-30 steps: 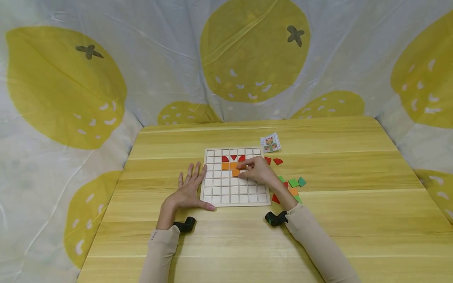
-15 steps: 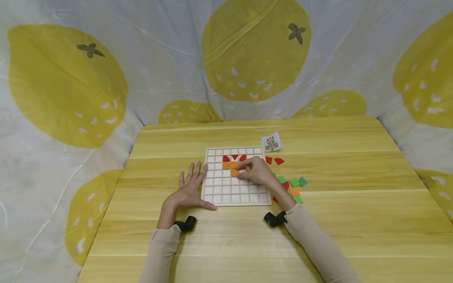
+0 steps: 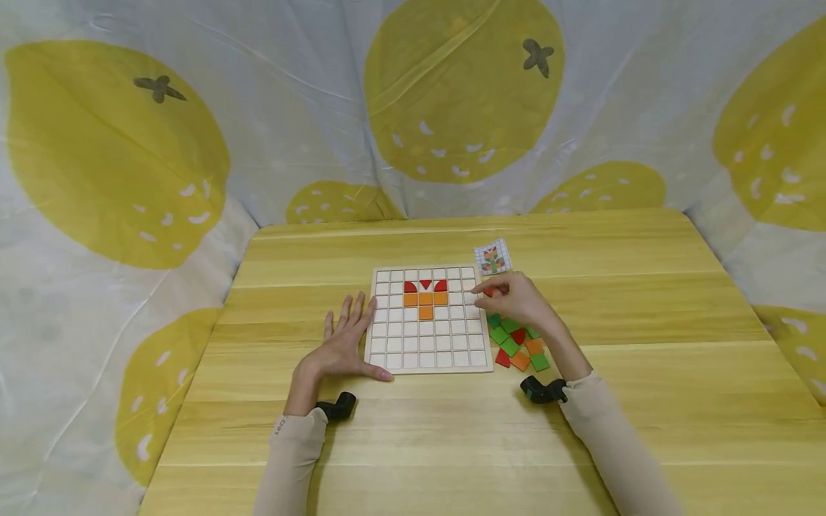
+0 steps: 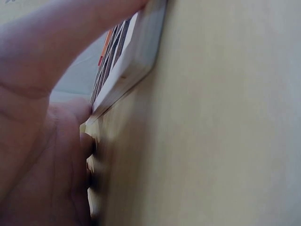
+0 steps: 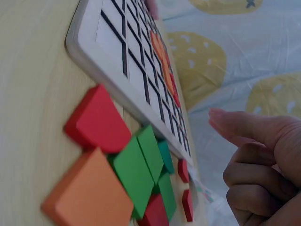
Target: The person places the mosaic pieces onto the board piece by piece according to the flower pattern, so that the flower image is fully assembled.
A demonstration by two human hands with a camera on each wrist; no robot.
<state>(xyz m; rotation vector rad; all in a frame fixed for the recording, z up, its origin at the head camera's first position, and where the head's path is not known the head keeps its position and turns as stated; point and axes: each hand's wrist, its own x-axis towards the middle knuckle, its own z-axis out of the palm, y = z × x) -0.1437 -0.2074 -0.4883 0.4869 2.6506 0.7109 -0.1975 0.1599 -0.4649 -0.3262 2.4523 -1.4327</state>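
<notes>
Lying beside board (image 3: pixel 427 347) | loose tiles (image 3: pixel 509 347) (red one (image 3: pixel 488 292) part-hidden) | pattern card (image 3: pixel 493 256)

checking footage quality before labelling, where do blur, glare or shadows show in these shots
Head: pale sheen on the table; left wrist: left hand dim, shadow below the board, table blurred; right wrist: orange tile fairly clear, patterned cloth behind softer.

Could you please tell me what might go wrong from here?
The loose tiles crowd together beside the board, below the right hand, so a low sweep might scatter them.
The left hand lies at the board's left side and near edge only; a push on the far side could perhaps turn it.
The pattern card lies loose near the board's far right corner, close to the right hand, and might get brushed aside.
</notes>
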